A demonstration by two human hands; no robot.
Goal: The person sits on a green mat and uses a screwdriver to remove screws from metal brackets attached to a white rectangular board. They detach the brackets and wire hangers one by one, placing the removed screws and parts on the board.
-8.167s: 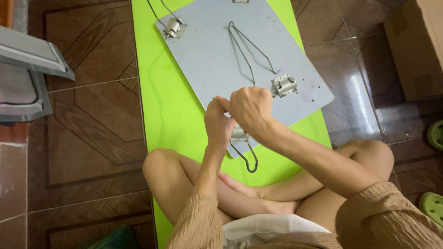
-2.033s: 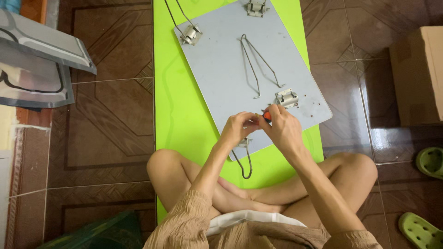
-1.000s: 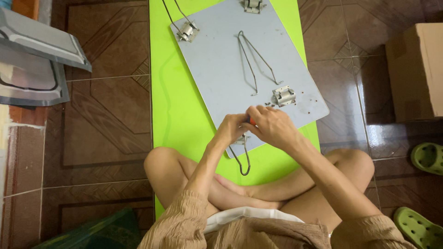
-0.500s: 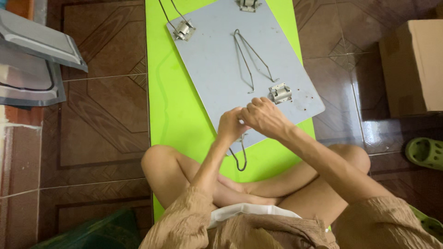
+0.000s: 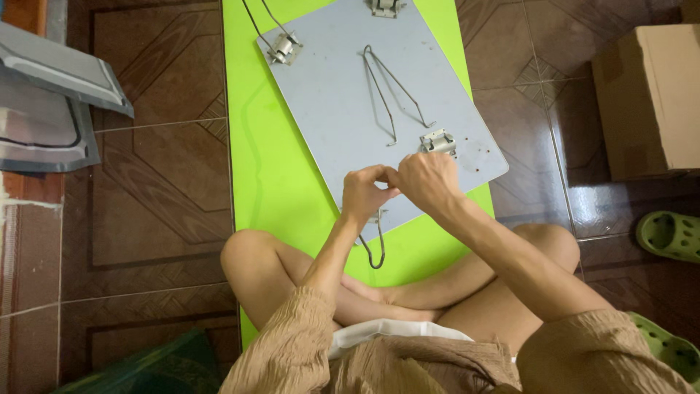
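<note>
From my head camera, my left hand (image 5: 367, 191) and right hand (image 5: 429, 181) met fingertip to fingertip, pinched over the near edge of the grey board (image 5: 335, 102) on the green mat (image 5: 270, 175), though I couldn't tell what they gripped, just beside a metal bracket (image 5: 437, 141).

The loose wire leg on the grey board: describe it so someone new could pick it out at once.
Find the grey board lying askew on the green mat. In its middle lies a thin wire leg, bent into a narrow V that points away from the person. Unlike the wires at the far-left bracket and under the hands, it sits in no bracket.
</note>
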